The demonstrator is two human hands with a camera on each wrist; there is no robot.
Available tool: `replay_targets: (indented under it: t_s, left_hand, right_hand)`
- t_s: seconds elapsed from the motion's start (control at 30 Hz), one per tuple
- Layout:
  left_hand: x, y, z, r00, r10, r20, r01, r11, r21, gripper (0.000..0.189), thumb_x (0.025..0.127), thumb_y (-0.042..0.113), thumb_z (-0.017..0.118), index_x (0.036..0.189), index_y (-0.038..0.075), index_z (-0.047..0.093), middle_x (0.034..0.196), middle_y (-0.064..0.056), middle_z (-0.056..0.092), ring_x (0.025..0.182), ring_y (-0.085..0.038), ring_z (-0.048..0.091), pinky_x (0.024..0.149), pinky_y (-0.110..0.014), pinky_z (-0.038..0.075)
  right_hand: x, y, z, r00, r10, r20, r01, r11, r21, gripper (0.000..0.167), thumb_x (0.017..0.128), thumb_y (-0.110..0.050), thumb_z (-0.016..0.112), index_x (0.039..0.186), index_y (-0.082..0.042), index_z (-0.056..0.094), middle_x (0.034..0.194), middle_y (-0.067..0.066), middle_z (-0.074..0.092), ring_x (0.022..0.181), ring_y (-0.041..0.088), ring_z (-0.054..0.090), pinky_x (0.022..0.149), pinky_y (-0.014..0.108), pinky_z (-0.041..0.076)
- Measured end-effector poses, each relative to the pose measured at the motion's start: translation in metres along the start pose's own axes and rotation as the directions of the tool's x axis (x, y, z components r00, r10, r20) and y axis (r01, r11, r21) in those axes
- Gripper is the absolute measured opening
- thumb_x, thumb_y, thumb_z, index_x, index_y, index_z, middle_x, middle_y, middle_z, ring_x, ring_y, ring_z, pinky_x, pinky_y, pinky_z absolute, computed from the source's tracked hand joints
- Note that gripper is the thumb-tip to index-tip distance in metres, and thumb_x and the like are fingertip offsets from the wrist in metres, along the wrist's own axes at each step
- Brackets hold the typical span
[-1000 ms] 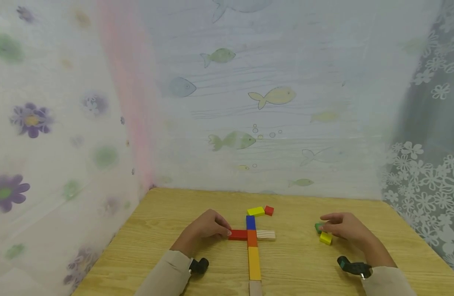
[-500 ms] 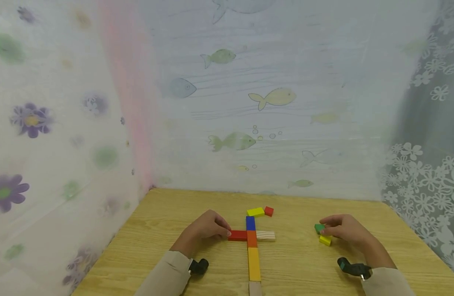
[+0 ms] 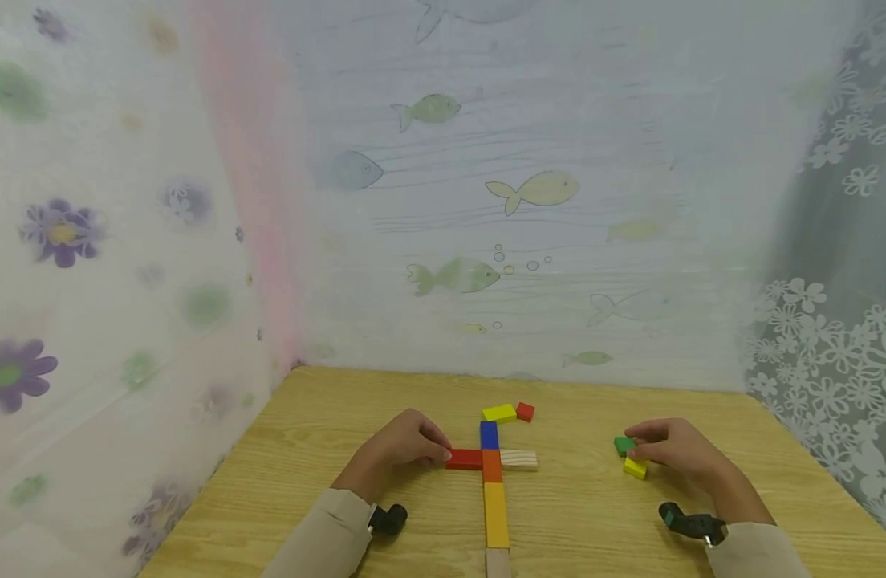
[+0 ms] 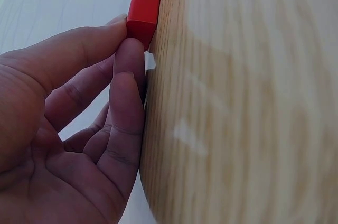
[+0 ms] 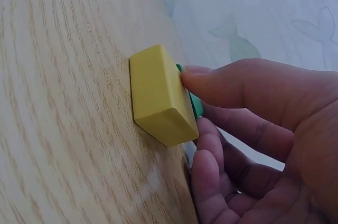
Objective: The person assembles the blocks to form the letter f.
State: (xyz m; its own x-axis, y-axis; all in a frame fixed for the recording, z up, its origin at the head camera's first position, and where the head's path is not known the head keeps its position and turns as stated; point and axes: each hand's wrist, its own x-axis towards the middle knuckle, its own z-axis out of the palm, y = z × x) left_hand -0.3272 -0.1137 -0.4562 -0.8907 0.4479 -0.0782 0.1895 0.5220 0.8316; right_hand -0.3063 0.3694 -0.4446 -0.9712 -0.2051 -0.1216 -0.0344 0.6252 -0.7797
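A cross of wooden blocks lies on the table, with a red block point(image 3: 464, 459) as its left arm. My left hand point(image 3: 407, 444) pinches the outer end of that block with thumb and fingertips, as the left wrist view shows up close. To the right, my right hand point(image 3: 677, 446) has its thumb and fingers around a small green block point(image 3: 623, 446), which is mostly hidden in the right wrist view. Close against it sits a yellow block point(image 5: 157, 94), with the thumb tip between the two. A blue block point(image 3: 489, 435) tops the cross, above an orange block point(image 3: 491, 466).
A long amber block point(image 3: 496, 514) and a plain wood block point(image 3: 498, 563) run toward me below the orange one. On the right arm is a pale wood block point(image 3: 518, 460). Behind lie another yellow block point(image 3: 499, 413) and a small red cube point(image 3: 526, 412). Patterned curtains surround the table point(image 3: 573, 530).
The right hand's fingers have shifted slightly around the green block, which shows a little more now. The left hand stays at the red block's end.
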Motion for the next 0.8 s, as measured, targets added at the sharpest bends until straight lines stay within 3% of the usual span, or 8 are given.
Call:
replay_targets:
  t_s: [0.27, 0.5, 0.8]
  left_hand:
    - [0.0011, -0.0011, 0.0000, 1.000, 0.005, -0.002, -0.005, 1.000, 0.005, 0.010, 0.090, 0.017, 0.081, 0.096, 0.009, 0.083, 0.085, 0.000, 0.077, 0.074, -0.015, 0.069, 0.070, -0.030, 0.060]
    - [-0.0001, -0.0006, 0.0003, 1.000, -0.016, 0.002, 0.016, 1.000, -0.025, 0.008, 0.090, 0.016, 0.081, 0.095, 0.009, 0.083, 0.085, -0.001, 0.077, 0.074, -0.016, 0.070, 0.070, -0.031, 0.060]
    - [0.0014, 0.0009, -0.0014, 1.000, -0.008, -0.003, 0.008, 1.000, -0.012, 0.009, 0.090, 0.015, 0.081, 0.096, 0.008, 0.082, 0.085, -0.002, 0.077, 0.075, -0.015, 0.070, 0.072, -0.031, 0.061]
  right_hand:
    - [0.0007, -0.0012, -0.0018, 1.000, -0.011, -0.011, 0.011, 0.998, -0.057, 0.047, 0.098, -0.023, 0.072, 0.135, 0.006, 0.064, 0.132, 0.027, 0.065, 0.116, 0.034, 0.066, 0.085, 0.035, 0.058]
    - [0.0026, 0.0009, 0.0001, 1.000, 0.016, -0.019, -0.017, 0.998, -0.059, 0.044, 0.101, -0.024, 0.067, 0.135, 0.004, 0.065, 0.133, 0.024, 0.065, 0.108, 0.022, 0.066, 0.083, 0.032, 0.056]
    - [0.0048, -0.0001, 0.0015, 0.999, 0.017, -0.036, -0.019, 0.998, -0.065, 0.043, 0.102, -0.023, 0.066, 0.136, 0.004, 0.064, 0.133, 0.024, 0.064, 0.107, 0.022, 0.066, 0.081, 0.032, 0.056]
